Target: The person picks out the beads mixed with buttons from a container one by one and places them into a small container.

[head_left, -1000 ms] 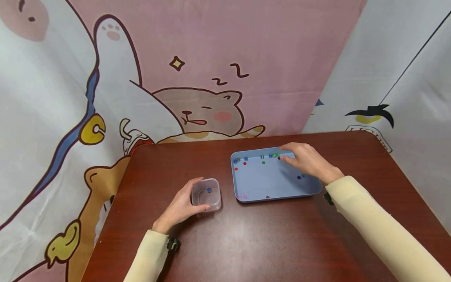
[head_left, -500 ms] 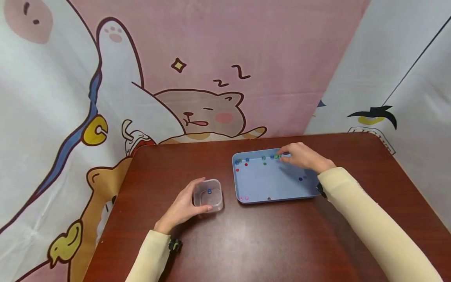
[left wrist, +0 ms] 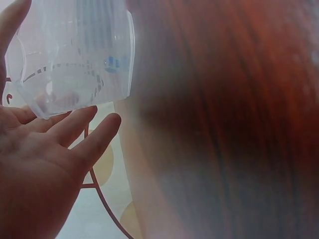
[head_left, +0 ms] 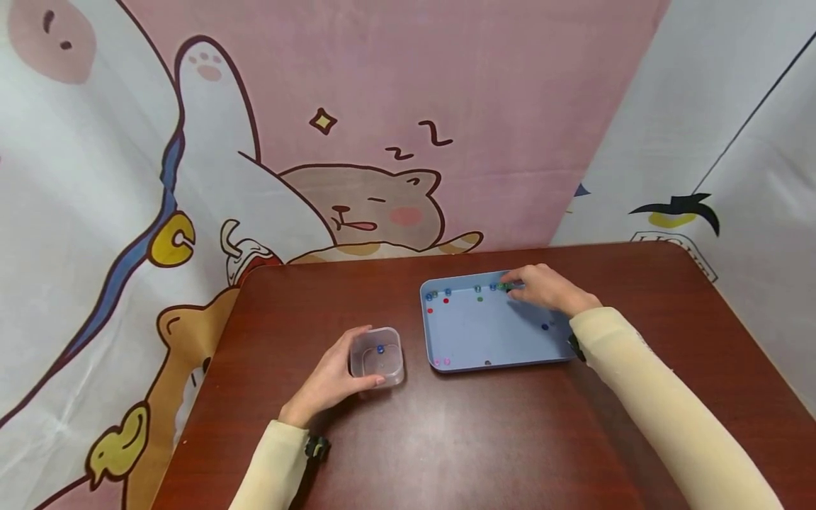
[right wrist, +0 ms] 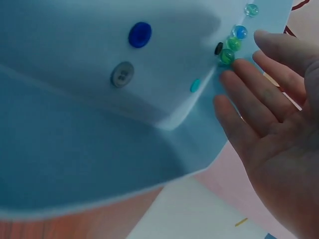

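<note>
My left hand (head_left: 328, 375) grips a clear plastic container (head_left: 395, 358) around its side, thumb at the near wall and fingers at the far one. Inside it lies a blue marble (head_left: 380, 349). Over the back of the blue tray (head_left: 497, 329) reaches my right hand (head_left: 545, 287). Its fingertips are right at a row of marbles along the wall, seen in the right wrist view: a dark green marble (right wrist: 227, 56), a lighter green marble (right wrist: 233, 43), a blue marble (right wrist: 239, 32) and a clear greenish marble (right wrist: 251, 10). Nothing shows pinched between thumb and fingers.
Also in the tray are a blue button (right wrist: 140, 35), a grey button (right wrist: 122, 74), a small black button (right wrist: 219, 48), a teal piece (right wrist: 195, 85), red buttons (head_left: 445, 301) and pink pieces (head_left: 447, 362). A cartoon-printed cloth (head_left: 497, 127) hangs behind the brown table (head_left: 446, 432).
My right hand has moved slightly left along the tray's back wall, its thumb and fingers drawing closer together at the green marbles. My left hand keeps its grip on the container.
</note>
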The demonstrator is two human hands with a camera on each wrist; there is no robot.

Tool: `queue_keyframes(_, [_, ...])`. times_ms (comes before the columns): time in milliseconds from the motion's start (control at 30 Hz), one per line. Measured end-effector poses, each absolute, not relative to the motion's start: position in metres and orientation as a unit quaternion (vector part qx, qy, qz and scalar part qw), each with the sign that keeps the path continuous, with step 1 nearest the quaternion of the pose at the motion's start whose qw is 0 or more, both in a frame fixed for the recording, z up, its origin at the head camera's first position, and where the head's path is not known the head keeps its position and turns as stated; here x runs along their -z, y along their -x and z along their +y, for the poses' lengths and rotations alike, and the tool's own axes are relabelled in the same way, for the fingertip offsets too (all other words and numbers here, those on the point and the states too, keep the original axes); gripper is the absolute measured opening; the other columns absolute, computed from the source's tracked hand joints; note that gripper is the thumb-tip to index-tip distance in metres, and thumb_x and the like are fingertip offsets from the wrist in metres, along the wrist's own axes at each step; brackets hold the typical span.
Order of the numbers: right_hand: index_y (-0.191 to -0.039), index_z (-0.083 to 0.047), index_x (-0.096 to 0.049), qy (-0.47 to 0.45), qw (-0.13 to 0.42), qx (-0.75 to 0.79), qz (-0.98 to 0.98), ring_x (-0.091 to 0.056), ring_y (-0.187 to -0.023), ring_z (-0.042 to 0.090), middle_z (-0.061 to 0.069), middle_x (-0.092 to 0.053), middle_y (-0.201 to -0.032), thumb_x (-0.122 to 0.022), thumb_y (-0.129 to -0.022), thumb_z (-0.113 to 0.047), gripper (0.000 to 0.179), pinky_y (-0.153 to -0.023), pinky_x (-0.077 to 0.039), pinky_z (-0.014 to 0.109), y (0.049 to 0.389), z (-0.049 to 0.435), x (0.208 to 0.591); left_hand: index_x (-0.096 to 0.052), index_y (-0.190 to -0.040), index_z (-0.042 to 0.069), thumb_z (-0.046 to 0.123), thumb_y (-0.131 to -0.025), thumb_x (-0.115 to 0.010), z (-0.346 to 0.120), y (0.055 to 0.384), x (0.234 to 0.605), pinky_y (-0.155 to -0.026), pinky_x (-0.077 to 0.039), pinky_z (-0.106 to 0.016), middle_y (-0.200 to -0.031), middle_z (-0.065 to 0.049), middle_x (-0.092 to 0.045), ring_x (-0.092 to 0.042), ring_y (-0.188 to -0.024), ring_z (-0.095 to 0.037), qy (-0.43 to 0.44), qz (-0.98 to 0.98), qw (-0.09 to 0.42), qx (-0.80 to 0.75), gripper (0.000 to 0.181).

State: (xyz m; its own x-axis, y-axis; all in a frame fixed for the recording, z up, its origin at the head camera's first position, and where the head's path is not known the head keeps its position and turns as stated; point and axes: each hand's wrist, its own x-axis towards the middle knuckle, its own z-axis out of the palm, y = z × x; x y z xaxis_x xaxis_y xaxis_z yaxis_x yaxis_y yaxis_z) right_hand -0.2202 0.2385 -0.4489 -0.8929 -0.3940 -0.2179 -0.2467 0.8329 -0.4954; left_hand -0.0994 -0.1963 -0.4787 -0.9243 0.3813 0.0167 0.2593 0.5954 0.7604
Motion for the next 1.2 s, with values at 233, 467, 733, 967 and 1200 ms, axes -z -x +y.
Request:
queue_keyframes(233, [-0.131,0.002,-0.069,0.174,0.134,0.223,0.950,-0.060,-0.125,0.040,0.023,-0.066,-0.134,-0.071,-0.097,-0.005,0.036,-0.101,-0.049,0.057,0.222,0.237,0.458,-0.042,-0.155,0.012,0.042,-0.077,-0.093,-0.197,0.099,0.480,-0.106,-0.046,-0.053,-0.147,-0.009,-0.053,-0.054,-0.128,-0.025,-0.178,0.892,0.074,-0.409,0.097])
queue_keyframes(467, [-0.126,0.005,-0.071,0.193,0.118,0.176,0.958,-0.065,-0.117,0.038,0.021,-0.071,-0.125,-0.072,-0.095,-0.003,0.033,-0.098,-0.051,0.054,0.224,0.233,0.460,-0.041,-0.155,0.016,0.042,-0.077,-0.092,-0.197,0.097,0.481,-0.107,-0.045,-0.054,-0.149,-0.008,-0.052,-0.053,-0.129,-0.026,-0.175,0.893,0.073,-0.408,0.097])
queue_keyframes(733, [-0.108,-0.001,-0.077,0.207,0.112,0.152,0.960,-0.064,-0.091,0.023,0.012,-0.074,-0.108,-0.077,-0.092,-0.005,0.016,-0.083,-0.056,0.045,0.226,0.229,0.465,-0.042,-0.156,0.015,0.044,-0.077,-0.092,-0.197,0.095,0.481,-0.107,-0.045,-0.053,-0.148,-0.005,-0.052,-0.054,-0.128,-0.024,-0.169,0.894,0.077,-0.407,0.098])
queue_keyframes(967, [-0.102,-0.001,-0.077,0.229,0.083,0.148,0.958,-0.067,-0.091,0.025,0.013,-0.074,-0.103,-0.075,-0.091,0.000,0.011,-0.081,-0.057,0.046,0.227,0.229,0.470,-0.040,-0.156,0.016,0.044,-0.077,-0.092,-0.198,0.096,0.483,-0.108,-0.045,-0.051,-0.148,-0.004,-0.051,-0.053,-0.129,-0.023,-0.165,0.895,0.086,-0.407,0.099])
queue_keyframes(1200, [-0.107,0.000,-0.077,0.216,0.096,0.163,0.958,-0.068,-0.094,0.025,0.013,-0.074,-0.109,-0.071,-0.095,-0.001,0.014,-0.082,-0.057,0.045,0.225,0.229,0.461,-0.041,-0.156,0.016,0.046,-0.076,-0.092,-0.197,0.099,0.481,-0.109,-0.044,-0.052,-0.149,-0.004,-0.050,-0.053,-0.129,-0.024,-0.171,0.895,0.080,-0.404,0.100])
